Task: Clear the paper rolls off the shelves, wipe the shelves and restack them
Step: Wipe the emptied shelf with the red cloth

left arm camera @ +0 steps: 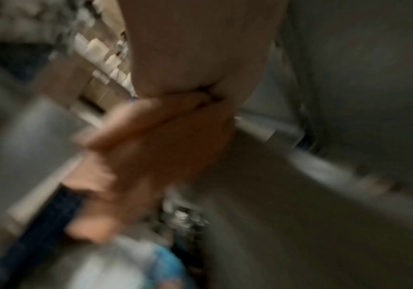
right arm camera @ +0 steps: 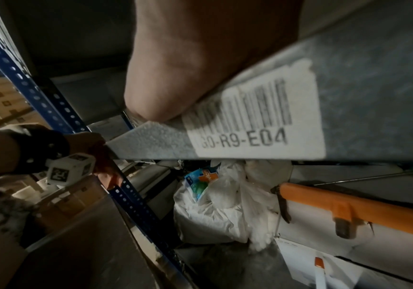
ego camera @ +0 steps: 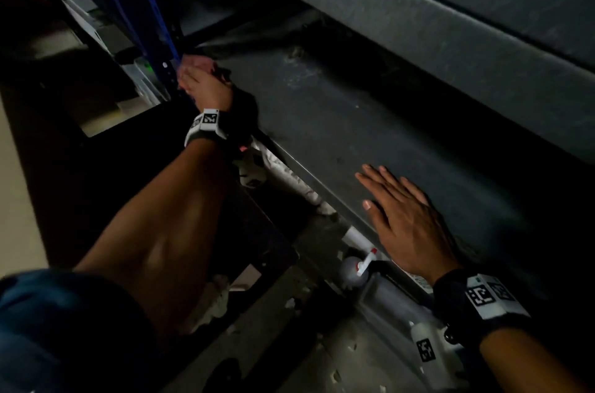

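Observation:
The grey metal shelf (ego camera: 338, 109) is bare and dusty, and no paper rolls show on it. My left hand (ego camera: 201, 87) reaches to its far left corner beside the blue upright (ego camera: 135, 6) and grips a pink cloth (ego camera: 198, 61) against the surface. In the blurred left wrist view the fingers (left arm camera: 151, 146) lie over the cloth (left arm camera: 89, 185). My right hand (ego camera: 402, 215) rests flat on the shelf near its front edge, fingers straight and holding nothing. In the right wrist view the heel of the palm (right arm camera: 188, 58) sits above a barcode label (right arm camera: 255, 121) on the shelf's front lip.
A white spray bottle with a red nozzle (ego camera: 354, 267) stands below the front edge. On the lower level lie a white plastic bag (right arm camera: 220, 205) and an orange-handled tool (right arm camera: 349, 207). Another shelf (ego camera: 418, 6) hangs close overhead. Cartons (right arm camera: 0, 97) fill the aisle to the left.

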